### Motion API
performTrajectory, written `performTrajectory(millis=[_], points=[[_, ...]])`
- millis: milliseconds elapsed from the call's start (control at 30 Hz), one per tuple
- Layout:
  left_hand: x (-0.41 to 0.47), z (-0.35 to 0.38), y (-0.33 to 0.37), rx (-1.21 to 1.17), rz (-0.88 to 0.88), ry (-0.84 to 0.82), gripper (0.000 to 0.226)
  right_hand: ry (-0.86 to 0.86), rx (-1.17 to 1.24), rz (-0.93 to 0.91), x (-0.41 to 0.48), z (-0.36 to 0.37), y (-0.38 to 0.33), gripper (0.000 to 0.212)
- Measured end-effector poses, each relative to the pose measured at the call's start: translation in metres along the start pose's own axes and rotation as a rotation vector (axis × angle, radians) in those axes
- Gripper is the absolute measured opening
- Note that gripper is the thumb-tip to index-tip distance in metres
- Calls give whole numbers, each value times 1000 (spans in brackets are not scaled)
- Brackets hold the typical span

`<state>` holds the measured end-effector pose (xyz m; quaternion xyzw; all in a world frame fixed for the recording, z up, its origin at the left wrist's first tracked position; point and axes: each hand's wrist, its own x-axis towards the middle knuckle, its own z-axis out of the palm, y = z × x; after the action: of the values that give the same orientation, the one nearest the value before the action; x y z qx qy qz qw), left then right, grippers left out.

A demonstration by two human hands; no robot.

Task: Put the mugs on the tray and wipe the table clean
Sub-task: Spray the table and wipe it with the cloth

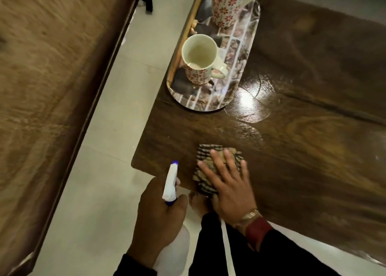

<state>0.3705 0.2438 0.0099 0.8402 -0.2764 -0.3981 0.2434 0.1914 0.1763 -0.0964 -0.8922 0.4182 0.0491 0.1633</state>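
Observation:
Two white mugs with red flower prints stand upright on the patterned tray [211, 103] at the table's far left: a near mug [200, 60] and a far mug [229, 4]. Both look empty. My right hand [227, 184] lies flat, fingers spread, on a folded striped cloth [208, 156] near the front left corner of the dark wooden table [302, 129]. My left hand [158, 211] grips a white spray bottle [170, 184] with a blue nozzle, held just off the table's front edge. A wet shine [248, 102] shows on the wood beside the tray.
A brown sofa [48, 88] runs along the left, with a strip of pale tiled floor [117, 119] between it and the table. My dark clothing and a white strap fill the bottom edge. A dark shape stands on the floor at the top.

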Motion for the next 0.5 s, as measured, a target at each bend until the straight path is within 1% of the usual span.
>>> performTrajectory(millis=[100,167,267,333,367,433,467,500], points=[[5,12,12,-29,64,-10,42,-2,37,216,-43,-4,52,95],[5,24,17,-50,129,2,37,16,67,379,-72,-6,86,97],[0,41,27,-46,334,32,60,49,110,552,-102,-10,119,98],[-1,46,43,-40,397,46,76,58,124,581,-105,-10,121,98],[0,48,49,-30,456,67,76,62,128,584,-104,-9,119,98],[6,53,52,-72,557,43,65,80,135,593,-102,-8,116,96],[8,53,51,-64,593,27,59,94,142,597,-101,-8,115,95],[14,59,53,-90,620,-5,47,108,154,601,-100,-7,115,93]])
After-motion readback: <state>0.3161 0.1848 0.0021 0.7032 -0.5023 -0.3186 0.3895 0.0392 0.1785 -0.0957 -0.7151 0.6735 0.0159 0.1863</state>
